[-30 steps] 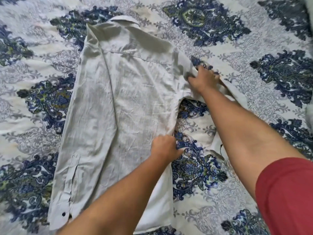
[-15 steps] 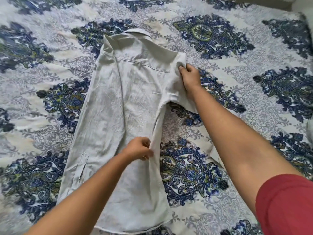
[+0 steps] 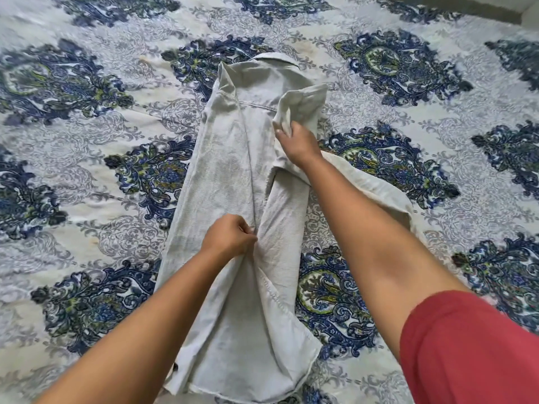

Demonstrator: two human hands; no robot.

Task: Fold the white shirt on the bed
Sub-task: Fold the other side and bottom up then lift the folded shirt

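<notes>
The white shirt (image 3: 230, 170) lies lengthwise on the bed (image 3: 87, 147), collar at the far end and hem toward me. Its right side is folded over onto the body. My left hand (image 3: 230, 239) pinches the folded side edge near the shirt's middle. My right hand (image 3: 297, 142) grips the bunched shoulder fabric near the collar. The right sleeve (image 3: 376, 188) trails out to the right, partly hidden under my right forearm.
The bedspread has a blue and green floral pattern and stretches out on every side of the shirt. A dark strip (image 3: 455, 7) at the top right marks the bed's far edge. My red sleeve (image 3: 472, 351) fills the lower right corner.
Both hands have carried the shirt's right side leftward over the body, so the shirt looks narrower. The shoulder fabric now bunches in my right hand, and the view has shifted.
</notes>
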